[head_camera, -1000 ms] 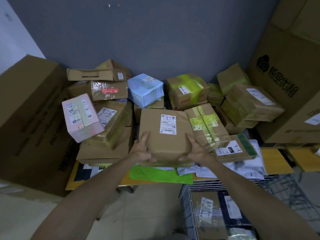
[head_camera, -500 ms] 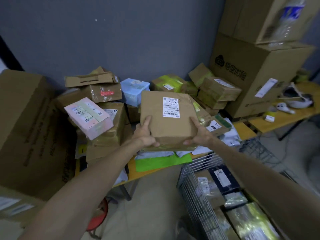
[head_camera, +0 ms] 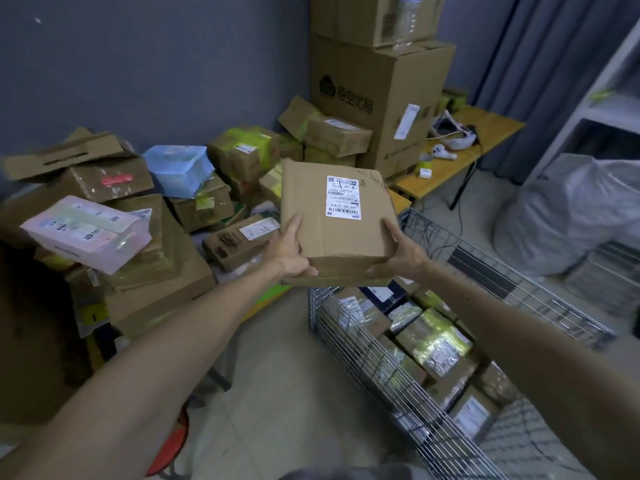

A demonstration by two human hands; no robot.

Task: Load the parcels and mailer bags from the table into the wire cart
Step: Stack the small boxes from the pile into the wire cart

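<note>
Rear wall (head_camera: pixel 156 64): matt grey-blue, plain. Floor (head_camera: pixel 277 358): pale tiles. Right rear: grey curtain (head_camera: pixel 540 46), hanging in vertical folds. Before it, a yellow wooden worktop (head_camera: pixel 495 123) on black legs. Far right: white shelving unit (head_camera: pixel 588 110). Lower left: red stool (head_camera: pixel 173 445), partly hidden. Lighting: dim, even

Two hands, the left hand (head_camera: pixel 289 252) and the right hand (head_camera: pixel 401 258), grip one brown parcel (head_camera: pixel 336 233) bearing one white label (head_camera: pixel 343 197). One wire cart (head_camera: pixel 381 368) contains at least six packed parcels (head_camera: pixel 433 341), too crowded for an exact count. The heap has one pink parcel (head_camera: pixel 86 233), one blue-wrapped parcel (head_camera: pixel 178 169) and over ten brown boxes (head_camera: pixel 242 154). Two big cartons (head_camera: pixel 377 88) stand stacked, with one bottle (head_camera: pixel 407 19) on top.
</note>
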